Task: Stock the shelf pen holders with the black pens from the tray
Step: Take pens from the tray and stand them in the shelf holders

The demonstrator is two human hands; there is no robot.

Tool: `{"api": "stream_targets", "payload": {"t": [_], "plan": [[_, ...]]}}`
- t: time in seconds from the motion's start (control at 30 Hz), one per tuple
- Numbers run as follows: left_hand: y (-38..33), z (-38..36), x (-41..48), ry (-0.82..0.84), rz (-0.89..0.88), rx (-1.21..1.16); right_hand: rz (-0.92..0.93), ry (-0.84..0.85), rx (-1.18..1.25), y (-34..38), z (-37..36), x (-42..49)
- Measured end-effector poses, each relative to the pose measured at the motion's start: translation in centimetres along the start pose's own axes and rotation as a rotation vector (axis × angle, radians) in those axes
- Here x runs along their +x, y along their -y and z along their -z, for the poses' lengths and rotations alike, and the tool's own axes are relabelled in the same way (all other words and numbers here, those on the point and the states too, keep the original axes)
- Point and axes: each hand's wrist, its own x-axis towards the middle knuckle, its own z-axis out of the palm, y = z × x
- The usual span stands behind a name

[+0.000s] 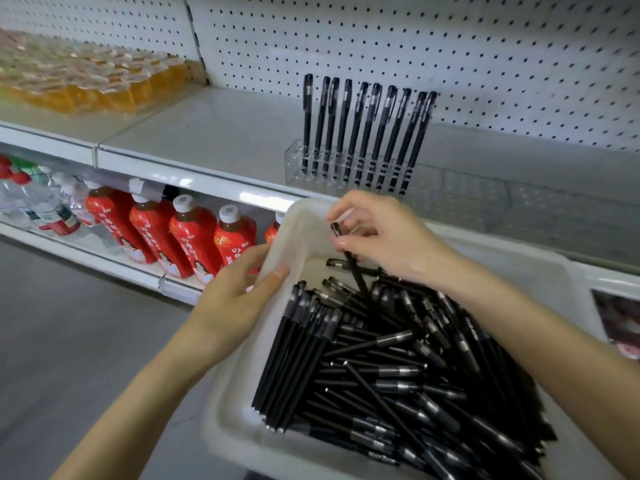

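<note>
Over the far end of the tray, the likeliest trouble is a snag. The pen being picked has its lower end down among the loose pile, so a quick pull could drag its neighbours up and flick one over the rim. The pinch is high, close to the cap, so the long barrel may swing and miss its slot in the holder. This clear holder stands on the shelf just beyond the tray, with a row of pens leaning rightward in it. A bump from the hand could tip that row further. The tray looks heavy with stock and is carried from one side, so it may tilt.

The right hand has its fingers curled, and the thumb and fingertips pinch the pen. The left hand grips the tray's left rim, with the thumb hooked inside and the fingers outside, mostly hidden. More clear holders stand empty to the right.
</note>
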Motion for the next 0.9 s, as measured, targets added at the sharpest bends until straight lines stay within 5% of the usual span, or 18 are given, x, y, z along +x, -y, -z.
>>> {"api": "stream_targets", "payload": {"t": [0.17, 0.43, 0.9], "plan": [[-3.8, -1.2, 2.6, -0.187, -0.310, 0.433, 0.077, -0.347, 0.272, 1.7, 7.1, -0.9], [-8.2, -8.1, 8.1, 0.003, -0.613, 0.801, 0.164, -0.905, 0.388, -0.2, 14.3, -0.5], [-5.8, -10.9, 11.7, -0.042, -0.664, 0.955, 0.127, -0.784, 0.320, -3.9, 14.8, 3.9]]}}
